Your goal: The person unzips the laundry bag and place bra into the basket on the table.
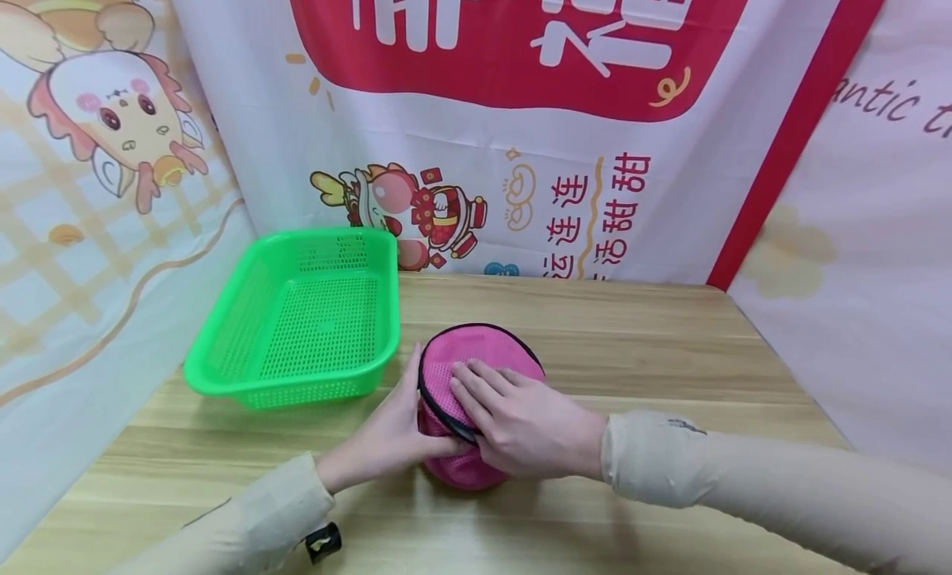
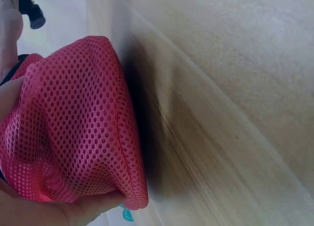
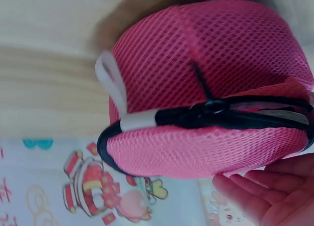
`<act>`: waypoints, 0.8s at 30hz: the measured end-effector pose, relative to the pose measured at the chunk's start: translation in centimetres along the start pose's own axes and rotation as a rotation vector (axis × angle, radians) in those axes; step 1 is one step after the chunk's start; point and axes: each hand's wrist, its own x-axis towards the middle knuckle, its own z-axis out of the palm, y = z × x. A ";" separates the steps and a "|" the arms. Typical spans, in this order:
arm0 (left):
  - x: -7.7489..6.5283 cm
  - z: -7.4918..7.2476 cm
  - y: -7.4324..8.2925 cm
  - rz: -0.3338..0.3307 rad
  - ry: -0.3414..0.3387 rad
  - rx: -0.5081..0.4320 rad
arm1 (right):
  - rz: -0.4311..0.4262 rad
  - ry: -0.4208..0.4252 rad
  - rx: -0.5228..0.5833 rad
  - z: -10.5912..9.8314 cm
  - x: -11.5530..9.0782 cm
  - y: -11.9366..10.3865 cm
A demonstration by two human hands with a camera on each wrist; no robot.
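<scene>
A round pink mesh laundry bag [image 1: 483,348] with black zipper trim stands on the wooden table. My left hand [image 1: 390,430] grips its left side, thumb across the front and fingers around the far side. My right hand [image 1: 531,422] lies on the bag's lid with the fingers extended. In the right wrist view, the black zipper pull [image 3: 216,106] hangs at the rim, and a white fabric loop [image 3: 110,79] sticks out beside it. The zipper gapes near my right fingers, showing something whitish [image 3: 284,115] inside.
A green perforated plastic basket [image 1: 293,385] stands on the wooden table [image 1: 632,344] to the left of the bag. Printed cloth [image 1: 647,220] hangs along the back and both sides. A small black object [image 1: 323,543] shows by my left sleeve.
</scene>
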 end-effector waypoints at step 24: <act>0.2 0.0 -0.5 -0.027 0.001 -0.019 | 0.132 0.177 0.065 -0.4 -0.2 1.4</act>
